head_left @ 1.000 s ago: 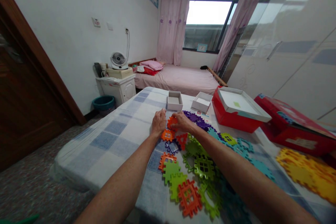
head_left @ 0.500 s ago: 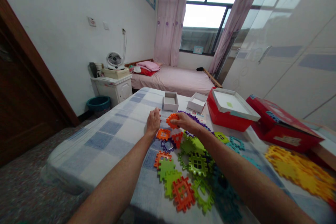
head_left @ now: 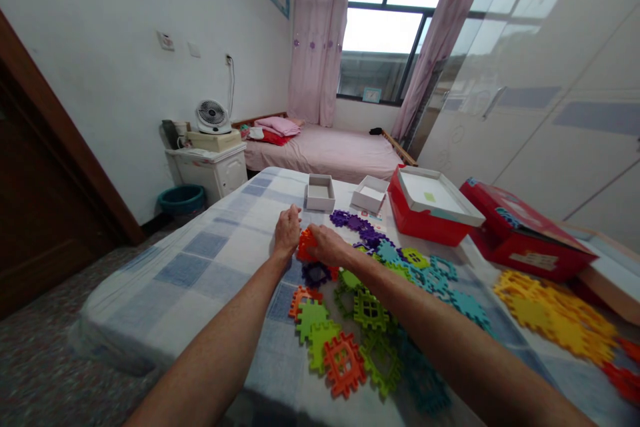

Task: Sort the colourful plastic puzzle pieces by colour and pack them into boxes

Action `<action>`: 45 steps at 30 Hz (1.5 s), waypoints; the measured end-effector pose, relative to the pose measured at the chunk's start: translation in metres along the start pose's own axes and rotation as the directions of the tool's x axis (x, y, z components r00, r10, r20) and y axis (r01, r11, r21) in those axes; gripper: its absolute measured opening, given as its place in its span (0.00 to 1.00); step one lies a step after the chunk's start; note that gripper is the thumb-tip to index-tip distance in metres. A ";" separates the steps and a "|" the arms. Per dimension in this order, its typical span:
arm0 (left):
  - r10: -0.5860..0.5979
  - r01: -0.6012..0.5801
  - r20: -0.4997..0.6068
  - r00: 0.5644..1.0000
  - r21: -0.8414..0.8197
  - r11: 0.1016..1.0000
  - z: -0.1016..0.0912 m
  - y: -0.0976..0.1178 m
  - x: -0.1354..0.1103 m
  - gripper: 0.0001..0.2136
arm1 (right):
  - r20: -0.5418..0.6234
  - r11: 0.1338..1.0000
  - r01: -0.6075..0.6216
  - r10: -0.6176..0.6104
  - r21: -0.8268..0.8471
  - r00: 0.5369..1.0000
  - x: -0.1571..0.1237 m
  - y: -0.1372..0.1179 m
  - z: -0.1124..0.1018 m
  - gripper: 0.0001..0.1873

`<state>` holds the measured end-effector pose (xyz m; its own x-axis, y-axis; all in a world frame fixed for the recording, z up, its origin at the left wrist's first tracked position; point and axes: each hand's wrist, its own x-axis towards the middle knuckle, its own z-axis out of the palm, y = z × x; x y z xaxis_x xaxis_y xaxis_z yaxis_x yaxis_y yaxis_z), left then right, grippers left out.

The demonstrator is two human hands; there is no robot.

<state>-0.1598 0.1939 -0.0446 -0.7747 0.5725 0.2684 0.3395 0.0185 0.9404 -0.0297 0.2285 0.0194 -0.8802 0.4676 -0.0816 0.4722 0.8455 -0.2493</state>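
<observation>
My right hand (head_left: 325, 245) pinches an orange interlocking plastic building piece (head_left: 305, 246) with toothed edges, low over the pile. Just to its left is my left hand (head_left: 289, 230), fingers curled inward; what they hold, if anything, is hidden. Below the hands lie a dark purple frame piece (head_left: 316, 274), an orange piece (head_left: 304, 299) and green pieces (head_left: 371, 311). Nearest me is another orange window-shaped piece (head_left: 345, 364). Beyond my right wrist runs a string of purple pieces (head_left: 367, 230), with turquoise pieces (head_left: 435, 277) to its right.
Two small pale boxes, a left one (head_left: 321, 193) and a right one (head_left: 370, 195), stand at the table's far side. A red box (head_left: 425, 213) with a white lid and another red box (head_left: 530, 230) sit right. Yellow pieces (head_left: 550, 317) are heaped on the right. A checked cloth (head_left: 190, 270) covers the table.
My right hand has moved left and toward me with the orange piece, now close beside my left hand. The left hand stays nearly in place. The view has shifted slightly.
</observation>
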 end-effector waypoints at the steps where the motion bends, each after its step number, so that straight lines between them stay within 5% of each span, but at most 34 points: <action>1: 0.004 -0.004 0.000 1.000 0.002 1.000 0.000 0.000 0.000 0.26 | -0.010 1.000 0.005 -0.005 -0.003 1.000 -0.001 0.001 0.000 0.16; 14: 0.039 -0.039 0.003 0.999 0.008 0.999 0.001 -0.004 0.001 0.30 | -0.032 0.999 0.035 -0.035 -0.006 0.999 -0.003 0.008 0.001 0.12; 20: 0.041 -0.041 -0.004 0.999 0.010 0.999 0.002 -0.012 0.005 0.29 | 0.074 0.999 0.031 -0.029 -0.024 0.997 -0.004 0.012 -0.013 0.14; 32: 0.071 -0.071 -0.008 0.997 0.000 0.997 0.003 -0.016 0.006 0.27 | -0.085 0.999 0.040 -0.043 -0.036 0.995 -0.008 0.011 0.005 0.11; 38: 0.072 -0.072 -0.006 0.997 -0.008 0.997 0.004 -0.016 0.005 0.27 | 0.047 0.996 0.086 -0.085 -0.015 0.995 -0.009 0.018 -0.015 0.11; 45: 0.063 -0.063 -0.004 0.998 0.001 0.998 0.003 -0.011 0.004 0.26 | -0.011 0.996 0.083 -0.083 -0.013 0.997 -0.008 0.008 0.004 0.11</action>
<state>-0.1650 0.1989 -0.0541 -0.7536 0.5697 0.3280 0.3882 -0.0169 0.9214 -0.0185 0.2307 0.0144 -0.9157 0.3987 -0.0504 0.3985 0.8845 -0.2426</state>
